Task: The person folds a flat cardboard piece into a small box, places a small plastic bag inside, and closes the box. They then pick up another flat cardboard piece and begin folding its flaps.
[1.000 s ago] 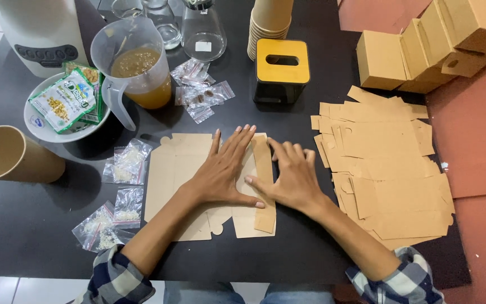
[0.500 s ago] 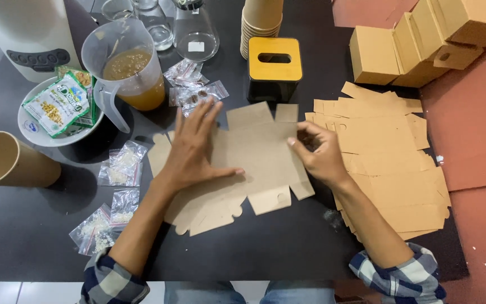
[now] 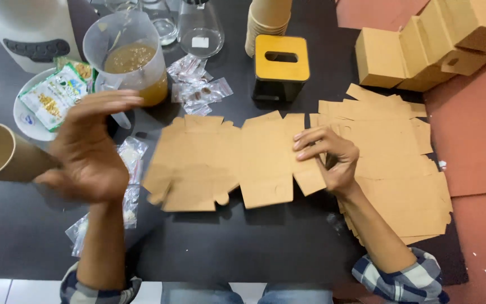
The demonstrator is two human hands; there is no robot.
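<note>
Flat cardboard box blank (image 3: 237,163) lies unfolded on the black table (image 3: 243,247), centre, flaps out, between my two hands.

R hand (image 3: 330,157): on the blank's right edge, fingers curled over it, fingertips (image 3: 302,147) touching the card near a side flap. Looks like a light pinch on that edge, thumb hidden so can't tell for sure.

L hand (image 3: 88,149): lifted off the table, w/ fingers spread flat and together, palm down, holding nothing. Blurred. It hangs just left of the blank, not touching it.

Around: stack of more flat blanks (image 3: 400,169) right of R hand, partly under it. Folded boxes (image 3: 428,50) top right on the red surface. Yellow-topped black box (image 3: 281,67) w/ slot just behind the blank. Plastic jug (image 3: 127,62) of amber liquid back left, near L hand. Paper cup (image 3: 1,160) on its side at far left. Small clear sachets (image 3: 130,163) beside L wrist, more near the jug. Plate of green packets (image 3: 52,98) back left.
</note>
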